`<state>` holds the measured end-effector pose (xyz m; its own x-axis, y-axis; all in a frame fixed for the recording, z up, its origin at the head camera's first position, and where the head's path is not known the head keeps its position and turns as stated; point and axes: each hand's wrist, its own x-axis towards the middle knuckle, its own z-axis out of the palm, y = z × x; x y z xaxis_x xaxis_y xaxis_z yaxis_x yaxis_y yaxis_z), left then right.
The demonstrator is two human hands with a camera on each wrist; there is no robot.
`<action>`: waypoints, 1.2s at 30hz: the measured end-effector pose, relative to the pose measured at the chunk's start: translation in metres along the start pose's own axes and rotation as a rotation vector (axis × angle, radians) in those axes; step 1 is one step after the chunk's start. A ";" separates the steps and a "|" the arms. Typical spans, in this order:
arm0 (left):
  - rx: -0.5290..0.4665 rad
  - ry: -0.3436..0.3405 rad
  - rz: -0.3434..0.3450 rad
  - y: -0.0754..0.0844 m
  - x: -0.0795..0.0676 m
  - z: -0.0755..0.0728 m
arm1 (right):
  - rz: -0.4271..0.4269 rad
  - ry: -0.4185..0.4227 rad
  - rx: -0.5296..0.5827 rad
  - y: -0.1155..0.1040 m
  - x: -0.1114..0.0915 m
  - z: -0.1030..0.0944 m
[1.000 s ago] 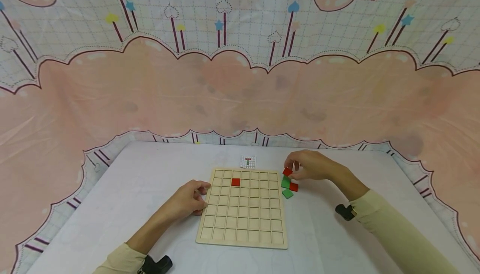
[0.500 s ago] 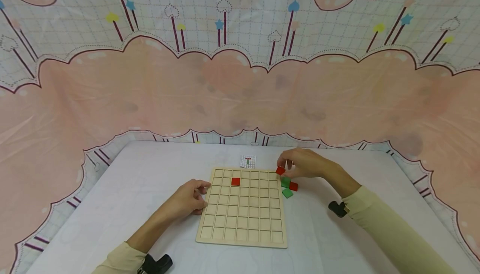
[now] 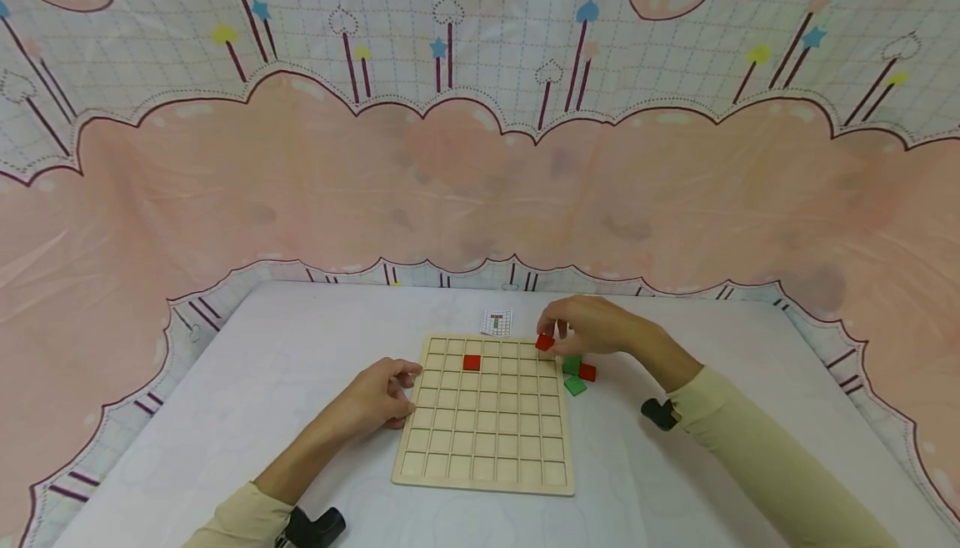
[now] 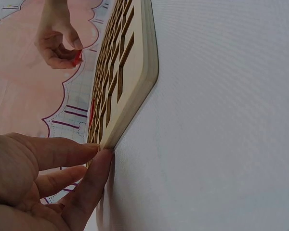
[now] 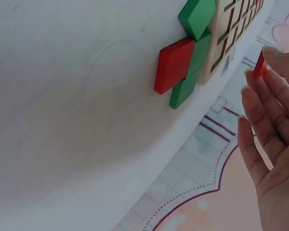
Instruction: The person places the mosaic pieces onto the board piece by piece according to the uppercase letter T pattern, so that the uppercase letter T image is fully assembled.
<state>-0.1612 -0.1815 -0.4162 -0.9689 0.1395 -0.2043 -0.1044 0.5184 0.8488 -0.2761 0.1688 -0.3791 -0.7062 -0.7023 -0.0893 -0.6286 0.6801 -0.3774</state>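
Observation:
A square wooden grid board [image 3: 486, 414] lies on the white table. My left hand [image 3: 371, 398] holds its left edge; in the left wrist view the fingertips [image 4: 103, 161] pinch the rim near a corner. One red square tile [image 3: 472, 363] sits in a cell in the second row from the far side. My right hand [image 3: 596, 327] pinches another red tile [image 3: 544, 342] between thumb and fingers, above the board's far right corner. Beside the right edge lie several green tiles [image 5: 197, 19] and one more red tile [image 5: 174, 65], touching one another.
A small card [image 3: 496, 323] printed with a grid and a red-and-green T shape stands behind the board's far edge. A patterned pink and white cloth [image 3: 480, 189] hangs behind the table [image 3: 660, 481].
My right hand has lifted the red tile off the pile and carried it left, over the far right corner of the board. My left hand stays put.

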 end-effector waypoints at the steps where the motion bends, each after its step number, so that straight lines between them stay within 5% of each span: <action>1: -0.003 -0.001 0.000 0.000 0.000 0.000 | -0.003 0.000 -0.001 -0.001 0.001 0.000; 36: 0.002 0.003 0.007 0.000 0.000 0.002 | -0.103 -0.066 -0.048 -0.031 0.034 0.011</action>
<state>-0.1607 -0.1804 -0.4172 -0.9702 0.1406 -0.1974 -0.0975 0.5194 0.8490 -0.2768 0.1211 -0.3809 -0.6151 -0.7802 -0.1137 -0.7124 0.6118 -0.3437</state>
